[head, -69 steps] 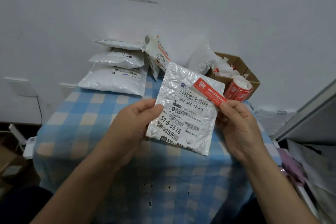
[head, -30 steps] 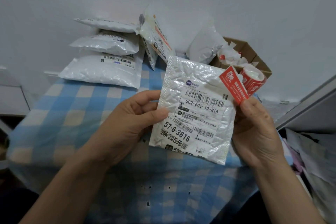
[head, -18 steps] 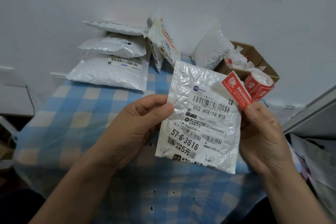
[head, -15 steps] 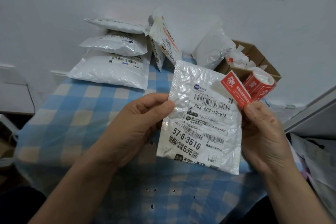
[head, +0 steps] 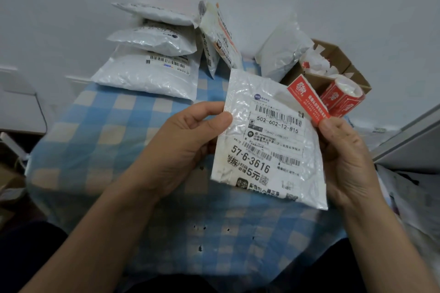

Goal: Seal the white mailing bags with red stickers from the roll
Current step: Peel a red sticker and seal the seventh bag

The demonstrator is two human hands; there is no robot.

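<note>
Left hand is pinching the mailing bag, right hand the red sticker; keep it square over the upper-right edge.

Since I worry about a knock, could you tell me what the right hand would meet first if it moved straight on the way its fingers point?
Probably the roll of red stickers just beyond the right hand and its pinched red sticker, or the cardboard box behind it; depth is unclear.

We hold the white mailing bag upright in our left grip; the red sticker slants above our right grip.
</note>
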